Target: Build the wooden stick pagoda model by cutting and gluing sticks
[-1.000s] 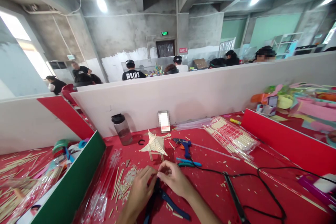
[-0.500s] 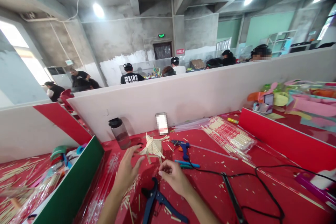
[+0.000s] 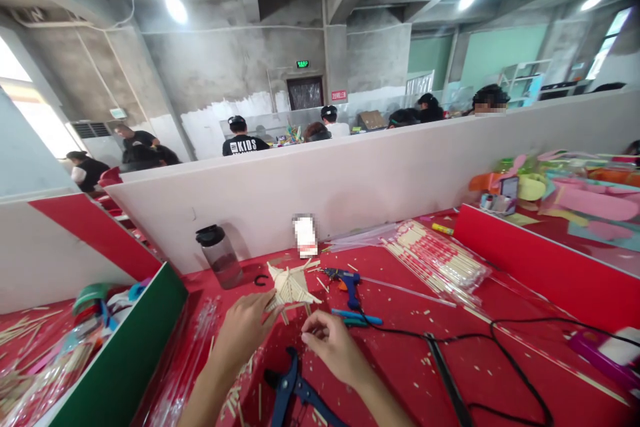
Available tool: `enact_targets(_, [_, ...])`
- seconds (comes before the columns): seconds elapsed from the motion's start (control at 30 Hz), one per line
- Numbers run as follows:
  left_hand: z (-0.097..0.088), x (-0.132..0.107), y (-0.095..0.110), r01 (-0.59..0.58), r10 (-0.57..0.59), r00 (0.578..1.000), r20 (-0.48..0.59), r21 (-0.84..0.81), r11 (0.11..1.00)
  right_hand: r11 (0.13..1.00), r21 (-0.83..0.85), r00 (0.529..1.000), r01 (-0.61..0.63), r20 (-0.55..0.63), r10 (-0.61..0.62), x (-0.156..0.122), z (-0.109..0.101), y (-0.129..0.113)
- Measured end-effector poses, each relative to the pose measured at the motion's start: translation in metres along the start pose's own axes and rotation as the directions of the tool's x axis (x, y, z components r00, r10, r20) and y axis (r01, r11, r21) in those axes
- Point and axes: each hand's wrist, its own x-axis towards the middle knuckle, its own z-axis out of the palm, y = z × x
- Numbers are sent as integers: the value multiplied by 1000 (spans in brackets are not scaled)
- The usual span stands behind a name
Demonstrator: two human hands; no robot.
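A small model built of pale wooden sticks (image 3: 291, 288) stands on the red table (image 3: 400, 360). My left hand (image 3: 243, 331) has its fingers closed on the model's near left edge. My right hand (image 3: 333, 346) hovers just right of it, fingertips pinched together on a tiny piece I cannot make out. Blue-handled cutters (image 3: 295, 387) lie on the table between my two wrists. Cut stick bits are scattered around my hands.
A blue glue gun (image 3: 347, 283) with a black cable (image 3: 475, 340), a teal pen (image 3: 356, 317), a dark bottle (image 3: 219, 256) and bags of sticks (image 3: 437, 261) lie behind. A green divider (image 3: 120, 353) stands left, a red one (image 3: 540, 267) right. People work beyond the white partition (image 3: 350, 180).
My left hand let go of the cutters, reached forward and took hold of the stick model. The cutters now lie on the table. My right hand stayed pinched.
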Motion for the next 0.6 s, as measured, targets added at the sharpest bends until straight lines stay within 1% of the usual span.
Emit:
enact_targets(0.1, [-9, -4, 15, 55, -52, 994, 91, -34, 998, 1000, -3, 1000, -28, 4, 28, -1, 1, 3])
enact_targets(0.17, [-15, -4, 20, 108, -85, 984, 156, -145, 984, 999, 12, 999, -51, -1, 51, 0, 1, 5])
enact_targets(0.23, [-18, -4, 19, 170, -106, 971, 215, -305, 937, 997, 35, 997, -72, -6, 72, 0, 0, 5])
enact_targets(0.33, [-17, -1, 11, 249, -125, 958, 259, -529, 811, 994, 64, 996, -86, -21, 87, 1, -3, 5])
enact_targets(0.43, [-12, 2, 4, 323, -134, 940, 315, -686, 652, 990, 95, 993, -105, -41, 110, 3, -7, 7])
enact_targets(0.5, [-10, 3, 4, 392, -138, 913, 384, -733, 556, 984, 133, 990, -115, -66, 125, 4, -8, 10])
enact_targets(0.6, [-8, 2, 12, 497, -146, 862, 486, -750, 437, 972, 211, 980, -104, -147, 136, 5, -7, 16])
